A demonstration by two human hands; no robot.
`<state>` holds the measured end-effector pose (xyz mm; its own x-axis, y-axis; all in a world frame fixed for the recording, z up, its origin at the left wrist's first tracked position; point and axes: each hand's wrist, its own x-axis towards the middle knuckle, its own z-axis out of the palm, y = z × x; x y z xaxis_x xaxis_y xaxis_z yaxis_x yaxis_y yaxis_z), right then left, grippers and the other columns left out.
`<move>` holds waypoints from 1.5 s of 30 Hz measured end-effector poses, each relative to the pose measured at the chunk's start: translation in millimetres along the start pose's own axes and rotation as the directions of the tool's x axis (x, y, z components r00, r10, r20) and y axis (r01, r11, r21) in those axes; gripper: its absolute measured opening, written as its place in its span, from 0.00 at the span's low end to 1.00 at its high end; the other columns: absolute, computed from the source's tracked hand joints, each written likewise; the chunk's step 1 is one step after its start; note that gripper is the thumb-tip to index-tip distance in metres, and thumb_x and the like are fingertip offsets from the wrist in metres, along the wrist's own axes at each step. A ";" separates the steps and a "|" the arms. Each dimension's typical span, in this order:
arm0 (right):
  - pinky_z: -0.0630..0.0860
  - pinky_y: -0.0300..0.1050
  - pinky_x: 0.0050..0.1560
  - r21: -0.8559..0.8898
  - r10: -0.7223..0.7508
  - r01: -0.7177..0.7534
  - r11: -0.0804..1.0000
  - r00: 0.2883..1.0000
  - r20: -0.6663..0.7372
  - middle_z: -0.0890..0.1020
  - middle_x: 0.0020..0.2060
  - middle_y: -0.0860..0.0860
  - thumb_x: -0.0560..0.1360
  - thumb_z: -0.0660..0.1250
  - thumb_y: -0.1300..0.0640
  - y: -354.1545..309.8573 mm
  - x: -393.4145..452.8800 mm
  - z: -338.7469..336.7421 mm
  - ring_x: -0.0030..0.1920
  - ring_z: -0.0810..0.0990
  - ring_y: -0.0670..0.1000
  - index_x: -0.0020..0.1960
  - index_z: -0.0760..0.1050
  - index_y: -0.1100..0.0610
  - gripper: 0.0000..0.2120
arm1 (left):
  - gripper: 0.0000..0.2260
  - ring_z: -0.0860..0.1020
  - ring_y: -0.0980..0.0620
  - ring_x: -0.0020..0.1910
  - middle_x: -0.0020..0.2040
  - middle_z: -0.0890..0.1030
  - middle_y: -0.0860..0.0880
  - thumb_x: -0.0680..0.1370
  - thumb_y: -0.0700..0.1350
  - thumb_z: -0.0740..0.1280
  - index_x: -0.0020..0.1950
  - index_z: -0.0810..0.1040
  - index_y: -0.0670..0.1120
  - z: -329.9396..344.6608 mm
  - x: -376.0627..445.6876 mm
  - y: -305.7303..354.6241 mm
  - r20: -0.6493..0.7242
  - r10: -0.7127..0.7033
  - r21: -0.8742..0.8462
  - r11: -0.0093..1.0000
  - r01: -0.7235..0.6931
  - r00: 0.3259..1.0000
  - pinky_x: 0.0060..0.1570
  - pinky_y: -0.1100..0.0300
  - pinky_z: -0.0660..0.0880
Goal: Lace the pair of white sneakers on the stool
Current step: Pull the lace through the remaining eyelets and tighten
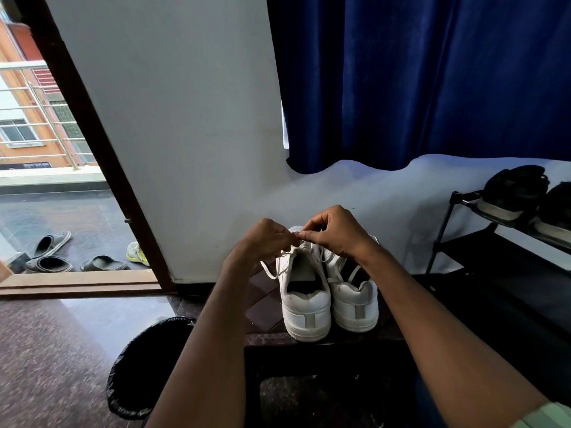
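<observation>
Two white sneakers stand side by side on a dark stool (265,304), heels toward me. Over the front of the left sneaker (304,301), my left hand (265,239) and my right hand (335,231) meet, each pinching a white lace (269,271) near the upper eyelets. A loose loop of that lace hangs down the left side of the shoe. The right sneaker (355,301) sits beside it with its own laces lying loose across the tongue. My hands hide the toe ends of both shoes.
A bin lined with a black bag (145,366) stands left of the stool. A black shoe rack (482,242) with dark shoes stands at right. Slippers (51,251) lie outside the open door at left. A blue curtain (417,81) hangs above.
</observation>
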<state>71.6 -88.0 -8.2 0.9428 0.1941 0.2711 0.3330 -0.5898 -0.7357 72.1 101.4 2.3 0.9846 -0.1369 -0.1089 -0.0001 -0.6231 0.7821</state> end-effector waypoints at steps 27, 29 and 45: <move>0.68 0.34 0.34 -0.224 0.008 0.014 0.974 0.995 0.095 0.80 0.29 0.42 0.71 0.78 0.53 -8.4 -5.9 18.0 0.31 0.76 0.39 0.41 0.86 0.51 0.03 | 0.08 0.83 0.53 0.26 0.32 0.83 0.42 0.80 0.32 0.68 0.58 0.81 0.31 -13.4 -18.8 3.1 0.152 -0.337 -0.168 0.917 0.361 0.929 0.31 0.62 0.82; 0.71 0.37 0.36 -0.208 0.001 0.019 0.978 0.996 0.094 0.81 0.30 0.42 0.71 0.78 0.54 -8.2 -5.8 18.9 0.31 0.76 0.40 0.40 0.86 0.52 0.03 | 0.09 0.83 0.53 0.27 0.33 0.84 0.41 0.80 0.32 0.68 0.59 0.81 0.31 -14.3 -19.2 3.0 0.162 -0.331 -0.171 0.918 0.357 0.930 0.32 0.62 0.82; 0.73 0.30 0.37 -0.068 -0.045 0.053 0.996 0.991 0.123 0.81 0.27 0.37 0.69 0.81 0.57 -9.6 -7.8 25.4 0.32 0.79 0.35 0.38 0.87 0.51 0.05 | 0.11 0.85 0.55 0.35 0.35 0.86 0.49 0.79 0.30 0.67 0.53 0.85 0.41 -18.3 -17.7 -5.0 0.247 -0.245 0.029 0.969 0.245 0.938 0.41 0.62 0.82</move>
<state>61.5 -64.0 -19.0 0.9218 0.3156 0.2251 0.3810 -0.6303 -0.6764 57.8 121.0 11.5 0.8801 -0.1659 -0.4449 0.2361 -0.6600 0.7132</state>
